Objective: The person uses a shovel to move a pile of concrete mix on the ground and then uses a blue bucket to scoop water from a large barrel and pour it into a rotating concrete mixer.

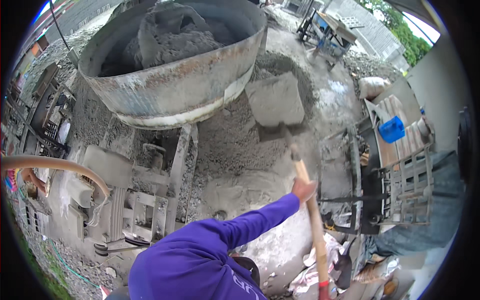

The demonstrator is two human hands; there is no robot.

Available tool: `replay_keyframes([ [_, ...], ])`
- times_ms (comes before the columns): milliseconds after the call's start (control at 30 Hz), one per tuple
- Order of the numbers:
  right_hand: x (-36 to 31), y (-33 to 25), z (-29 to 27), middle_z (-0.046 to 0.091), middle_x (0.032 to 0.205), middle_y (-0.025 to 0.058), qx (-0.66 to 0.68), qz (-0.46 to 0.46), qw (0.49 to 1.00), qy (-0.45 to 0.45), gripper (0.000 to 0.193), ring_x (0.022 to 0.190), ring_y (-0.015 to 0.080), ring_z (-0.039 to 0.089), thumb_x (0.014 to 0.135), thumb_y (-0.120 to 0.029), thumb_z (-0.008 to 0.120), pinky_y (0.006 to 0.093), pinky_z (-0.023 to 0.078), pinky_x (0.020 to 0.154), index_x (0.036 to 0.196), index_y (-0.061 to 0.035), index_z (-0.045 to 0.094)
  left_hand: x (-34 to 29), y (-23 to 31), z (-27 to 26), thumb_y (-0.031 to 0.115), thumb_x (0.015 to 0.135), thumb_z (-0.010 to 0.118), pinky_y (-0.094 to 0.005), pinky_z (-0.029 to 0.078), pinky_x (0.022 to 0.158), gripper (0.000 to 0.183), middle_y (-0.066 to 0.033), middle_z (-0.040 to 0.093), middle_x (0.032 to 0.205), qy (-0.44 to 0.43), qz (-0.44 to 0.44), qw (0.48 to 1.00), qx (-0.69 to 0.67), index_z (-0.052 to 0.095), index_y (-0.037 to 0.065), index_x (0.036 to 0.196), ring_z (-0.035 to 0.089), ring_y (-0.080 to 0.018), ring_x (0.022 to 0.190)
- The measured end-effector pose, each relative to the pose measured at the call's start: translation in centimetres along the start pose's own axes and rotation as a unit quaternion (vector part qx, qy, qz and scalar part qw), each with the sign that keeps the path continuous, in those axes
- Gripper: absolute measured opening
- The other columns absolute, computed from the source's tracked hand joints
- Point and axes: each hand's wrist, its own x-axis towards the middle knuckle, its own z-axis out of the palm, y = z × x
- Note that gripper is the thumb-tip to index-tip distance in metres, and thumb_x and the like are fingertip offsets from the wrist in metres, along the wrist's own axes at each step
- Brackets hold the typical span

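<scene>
My left hand point(304, 190) is closed round the wooden handle of a shovel point(314, 220), with my purple-sleeved arm stretched to the right. The handle slants away from the bottom edge, where it has a red band, to a broad, squarish grey shovel blade point(275, 100). That blade is over a heap of grey, sand-like mix point(230, 145), beside a large round metal mixing drum point(170, 90). The drum holds more grey material, and its wall is rusty and caked. My right hand is out of the picture.
Grey-coated machinery point(145, 210) stands left of the heap, near a curved tan hose point(55, 162). Another person's hand point(34, 181) shows at the left edge. A blue plastic container point(391, 130) sits on stacked boards at right, above a slatted metal frame point(407, 192). Sacks point(320, 265) lie near the handle.
</scene>
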Motion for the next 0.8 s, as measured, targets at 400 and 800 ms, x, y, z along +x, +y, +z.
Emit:
replay_keyframes([
  [400,-0.3,-29.1,-4.7,0.054,0.066,0.0027,0.080,-0.296,0.940,-0.151,0.029,0.054,0.0148,0.052,0.092,-0.031,0.047,0.0289,0.046,0.053,0.092,-0.0044,0.057,-2.4,36.9,1.4,0.019,0.089,0.047,-0.0548,0.049,0.085,0.035,-0.0193,0.051,0.105,-0.272,0.129,0.898,-0.322,0.035,-0.003,0.113,0.058,-0.0349,0.099],
  [800,8.7,15.2,-2.6,0.037,0.048,-0.0074,0.376,0.247,0.890,-0.073,0.036,0.038,0.0059,0.034,0.094,-0.045,0.049,0.0209,0.030,0.033,0.076,-0.0138,0.048,7.5,-7.8,-0.5,0.028,0.075,0.066,-0.0405,0.052,0.074,0.055,-0.0265,0.062,0.097,0.138,0.034,0.986,0.088,0.044,-0.008,0.110,0.064,-0.0358,0.092],
])
